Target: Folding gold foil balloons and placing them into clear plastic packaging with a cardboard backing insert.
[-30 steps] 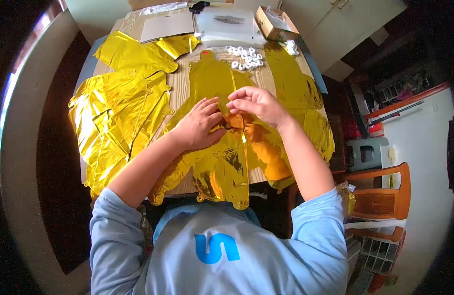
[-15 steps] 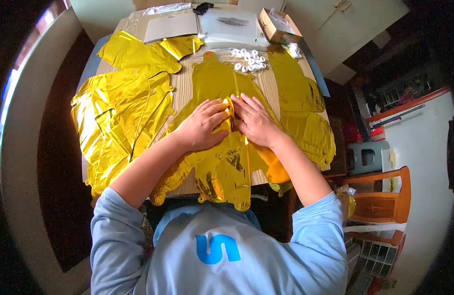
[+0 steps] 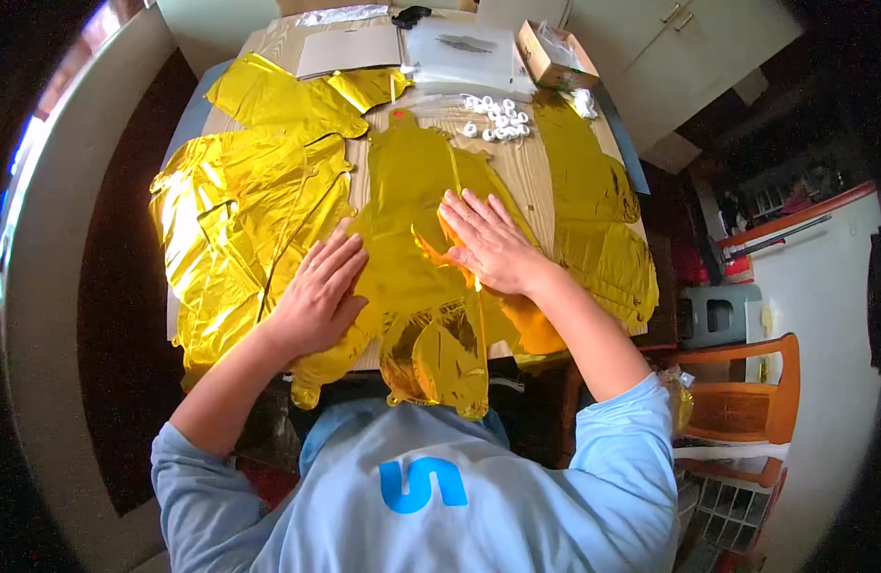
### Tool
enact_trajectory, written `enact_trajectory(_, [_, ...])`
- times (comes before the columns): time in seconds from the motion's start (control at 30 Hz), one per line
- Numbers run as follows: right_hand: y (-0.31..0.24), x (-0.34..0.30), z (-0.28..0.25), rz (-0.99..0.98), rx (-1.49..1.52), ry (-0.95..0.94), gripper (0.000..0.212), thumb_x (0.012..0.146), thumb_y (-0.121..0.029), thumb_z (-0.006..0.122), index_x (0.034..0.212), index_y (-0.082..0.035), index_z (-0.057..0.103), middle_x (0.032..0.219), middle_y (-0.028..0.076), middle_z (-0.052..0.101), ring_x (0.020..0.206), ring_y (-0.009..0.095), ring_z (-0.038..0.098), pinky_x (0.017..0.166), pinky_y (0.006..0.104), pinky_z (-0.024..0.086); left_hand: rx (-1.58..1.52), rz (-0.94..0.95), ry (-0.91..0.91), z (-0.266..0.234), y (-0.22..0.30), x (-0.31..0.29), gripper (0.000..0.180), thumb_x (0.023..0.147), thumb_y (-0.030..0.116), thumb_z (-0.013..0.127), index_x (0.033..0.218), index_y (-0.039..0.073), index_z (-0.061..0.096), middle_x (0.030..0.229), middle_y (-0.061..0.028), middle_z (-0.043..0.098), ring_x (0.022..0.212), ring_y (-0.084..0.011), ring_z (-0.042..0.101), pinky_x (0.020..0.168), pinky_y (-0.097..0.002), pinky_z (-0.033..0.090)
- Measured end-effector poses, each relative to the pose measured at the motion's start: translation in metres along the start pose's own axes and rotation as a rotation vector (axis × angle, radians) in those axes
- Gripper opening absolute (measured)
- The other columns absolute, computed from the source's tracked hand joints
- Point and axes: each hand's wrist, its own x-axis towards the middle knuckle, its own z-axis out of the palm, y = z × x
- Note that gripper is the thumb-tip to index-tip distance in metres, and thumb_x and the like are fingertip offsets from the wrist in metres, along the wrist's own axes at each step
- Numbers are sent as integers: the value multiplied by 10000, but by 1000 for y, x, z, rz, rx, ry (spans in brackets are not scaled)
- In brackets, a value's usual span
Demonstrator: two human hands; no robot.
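A flat gold foil balloon (image 3: 407,181) lies in front of me, its lower lobes hanging over the table's near edge. My left hand (image 3: 321,289) rests palm down on its left side, fingers stretched out. On its right part my right hand (image 3: 488,239) lies flat with the fingers extended, beside a raised orange-gold fold. Neither hand grips anything. More of the crumpled orange-gold foil shows below my right wrist. To the left is a pile of wrinkled gold foil balloons (image 3: 230,229), and further flat gold foil (image 3: 593,201) spreads along the right side.
Several white ribbon-like rolls (image 3: 498,117) lie beyond the balloon. Behind them are a stack of clear plastic bags (image 3: 464,62), a grey flat board (image 3: 350,50) and a cardboard box (image 3: 558,55) with plastic inside. A wooden chair (image 3: 736,411) stands at the right.
My hands have parted from the middle: the left slid left and nearer, the right moved slightly right. The foil fold pinched up between them has opened out and flattened partly.
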Motion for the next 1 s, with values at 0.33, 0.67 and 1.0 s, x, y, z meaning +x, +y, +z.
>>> enact_trajectory(0.33, [0, -8, -2, 27, -6, 18, 663, 1053, -442, 404, 1590, -99, 222, 1672, 88, 163, 1543, 294, 120, 1245, 489, 70, 34, -152, 15, 4, 27, -33, 601, 906, 262, 641, 1414, -12, 473, 1524, -218, 417, 1438, -392, 356, 1186, -553, 234])
enact_trajectory(0.67, [6, -7, 3, 27, 167, 205, 564, 1046, -393, 456, 1536, -125, 375, 1608, 93, 337, 1506, 299, 252, 1235, 477, 147, -45, -115, 44, -9, 20, -9, 485, 905, 239, 654, 1317, 3, 555, 1410, -222, 513, 1353, -399, 442, 1154, -511, 312])
enact_trajectory(1.0, [20, -10, 0, 1, 74, 270, 456, 996, -243, 571, 1429, -104, 537, 1513, 64, 496, 1431, 308, 400, 1193, 437, 285, -9, 41, 117, 23, -3, 37, 431, 897, 159, 654, 1293, 11, 566, 1378, -217, 535, 1320, -411, 477, 1132, -501, 362])
